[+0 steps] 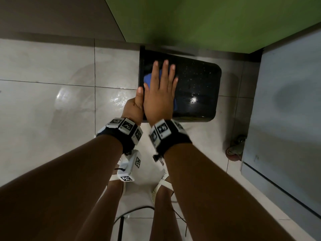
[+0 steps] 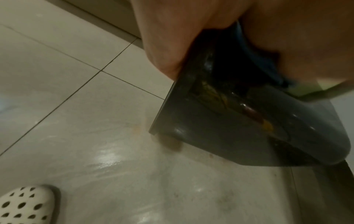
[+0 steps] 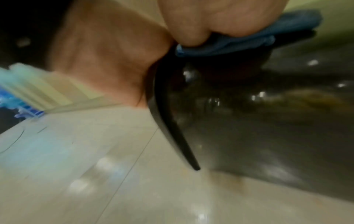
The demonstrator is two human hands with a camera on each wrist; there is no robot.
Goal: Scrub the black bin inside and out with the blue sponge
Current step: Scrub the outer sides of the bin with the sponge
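Observation:
The black bin (image 1: pixel 196 87) lies on its side on the tiled floor, its rim toward the left. My left hand (image 1: pixel 136 103) grips the rim at its near corner, thumb on top; the fingers are hidden behind the rim. My right hand (image 1: pixel 159 84) lies flat with straight fingers on the blue sponge (image 1: pixel 147 79), pressing it on the bin's upturned outer side close to the rim. The right wrist view shows the sponge (image 3: pixel 239 39) squeezed between palm and bin wall (image 3: pixel 268 121). Water drops speckle the bin. In the left wrist view a coloured label shows on the bin (image 2: pixel 220 128).
A green panel (image 1: pixel 208 20) stands just behind the bin and a grey surface (image 1: pixel 286 110) runs along the right. The floor tiles (image 1: pixel 69 101) are wet and shiny. A white perforated slipper (image 2: pixel 25 204) is near my feet, and a dark cable (image 1: pixel 132 211) lies below.

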